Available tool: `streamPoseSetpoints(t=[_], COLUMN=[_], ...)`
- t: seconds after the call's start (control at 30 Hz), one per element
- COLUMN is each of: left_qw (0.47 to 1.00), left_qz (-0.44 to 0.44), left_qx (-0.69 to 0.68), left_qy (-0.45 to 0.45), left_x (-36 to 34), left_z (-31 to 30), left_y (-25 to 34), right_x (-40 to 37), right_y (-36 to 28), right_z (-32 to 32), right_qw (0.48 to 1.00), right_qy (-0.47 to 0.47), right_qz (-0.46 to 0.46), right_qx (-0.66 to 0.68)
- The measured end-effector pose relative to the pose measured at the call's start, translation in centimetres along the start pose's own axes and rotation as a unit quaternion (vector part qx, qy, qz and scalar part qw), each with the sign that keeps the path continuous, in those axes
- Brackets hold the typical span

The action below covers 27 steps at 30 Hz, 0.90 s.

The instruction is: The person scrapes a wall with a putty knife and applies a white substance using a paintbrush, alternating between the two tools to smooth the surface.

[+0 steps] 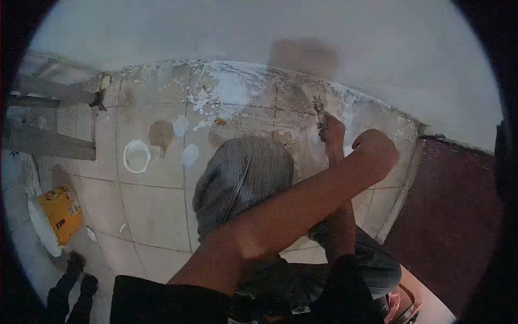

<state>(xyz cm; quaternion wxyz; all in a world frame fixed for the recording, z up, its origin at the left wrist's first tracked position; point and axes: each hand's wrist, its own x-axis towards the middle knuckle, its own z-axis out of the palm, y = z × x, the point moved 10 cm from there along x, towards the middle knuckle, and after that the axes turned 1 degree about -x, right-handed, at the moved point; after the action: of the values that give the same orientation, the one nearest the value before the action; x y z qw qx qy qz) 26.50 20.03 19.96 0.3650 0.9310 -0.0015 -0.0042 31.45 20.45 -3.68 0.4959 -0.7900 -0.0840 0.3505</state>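
Note:
My right hand [333,131] is closed around a slim tool [320,111] with a pale, stained end. The tool's tip is near the floor close to the wall; its exact kind is too blurred to tell. My left arm crosses over the right one, and my left hand [376,155] sits to the right, curled like a fist. Its fingers are mostly turned away, so anything inside is hidden. Around the tool, the tiled floor [156,213] carries wet marks. White residue [232,89] spreads along the base of the wall, left of my right hand.
A white round container [137,156] stands on the tiles. A yellow bucket [62,214] and grey bars [51,141] are at the left. Dark leg-like shapes [70,289] show lower left. My bent knee [243,178] is in front. A dark red panel [448,216] lies right, the pale wall [216,32] ahead.

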Motion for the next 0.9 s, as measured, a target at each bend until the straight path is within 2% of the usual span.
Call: streamPoseSetpoints(t=[0.1,0.17,0.3,0.37,0.4,0.47,0.5,0.53,0.57,0.7,0.77,0.9], left_qw=[1.000,1.000,0.998,1.000,1.000,0.998,0.998,0.999,0.999,1.000,0.999,1.000], left_qz=[0.001,-0.015,-0.037,0.011,0.009,0.024,0.025,0.018,0.012,0.025,-0.008,0.001], left_qx=[-0.013,-0.010,0.005,0.019,0.019,0.031,0.030,0.026,0.023,0.001,0.021,0.015], left_qy=[-0.014,-0.010,-0.044,0.001,-0.001,0.053,0.053,0.005,-0.044,-0.005,-0.034,-0.022], left_x=[0.6,0.9,0.6,0.5,0.4,0.4,0.3,0.4,0.3,0.7,0.7,0.2], left_z=[0.6,1.0,1.4,0.9,1.2,0.7,0.2,0.6,1.1,1.1,1.5,1.3], left_y=[-0.4,-0.8,-1.0,-0.2,-0.4,-0.1,0.0,0.0,0.0,-0.1,-0.7,-1.1], right_x=[-0.1,1.8,4.4,6.2,5.3,5.8,5.8,5.6,5.3,3.3,1.6,0.3], right_y=[0.5,0.6,-0.1,0.1,-1.3,-1.9,-2.4,-2.5,-3.4,-2.4,-1.2,1.2], right_z=[0.0,0.5,2.9,3.2,3.6,3.9,3.9,3.7,3.5,2.1,1.7,1.5], right_qw=[1.000,0.998,0.996,0.996,0.998,0.997,0.996,0.996,0.992,0.978,0.984,0.995], right_qy=[-0.007,-0.013,-0.023,-0.012,-0.006,-0.006,-0.005,-0.002,0.018,0.063,0.068,0.060], right_qz=[0.020,0.021,0.015,-0.039,-0.026,-0.037,-0.048,-0.046,-0.088,-0.183,-0.154,-0.083], right_qx=[0.004,-0.056,-0.079,-0.074,-0.064,-0.071,-0.078,-0.078,-0.084,-0.082,-0.058,-0.009])
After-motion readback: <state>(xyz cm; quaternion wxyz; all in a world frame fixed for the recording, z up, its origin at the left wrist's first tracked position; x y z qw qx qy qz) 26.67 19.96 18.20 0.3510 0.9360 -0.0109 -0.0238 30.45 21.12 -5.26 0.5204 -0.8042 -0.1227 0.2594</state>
